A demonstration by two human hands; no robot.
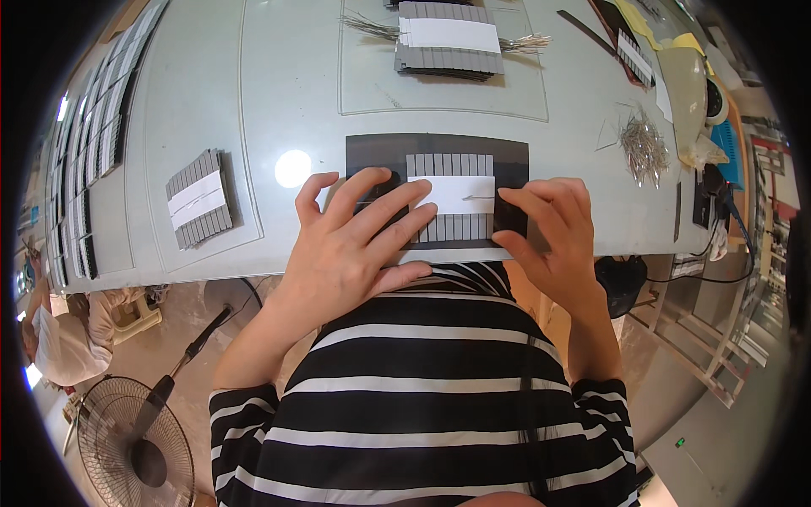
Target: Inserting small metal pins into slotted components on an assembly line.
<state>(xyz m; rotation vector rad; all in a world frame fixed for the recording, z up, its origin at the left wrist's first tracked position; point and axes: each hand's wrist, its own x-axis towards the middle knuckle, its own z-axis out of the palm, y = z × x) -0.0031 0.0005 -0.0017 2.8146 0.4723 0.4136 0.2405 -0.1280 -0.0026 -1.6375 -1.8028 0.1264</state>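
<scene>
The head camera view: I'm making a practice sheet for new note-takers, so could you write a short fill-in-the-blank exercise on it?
1. Fingertips of the left hand reach onto the ____ band across the grey strips.
2. The right hand is nearer the pile of wires than the ____ hand is.
3. The fan appears at the ____ left of the picture.
4. The striped shirt is white and ____.

Missing words: white; left; lower; black

Your pale bench (pixel 296 76)
You have a dark mat (pixel 511 160) at centre, grey strips (pixel 103 108) in rows upper left, loose wires (pixel 644 150) upper right.
</scene>
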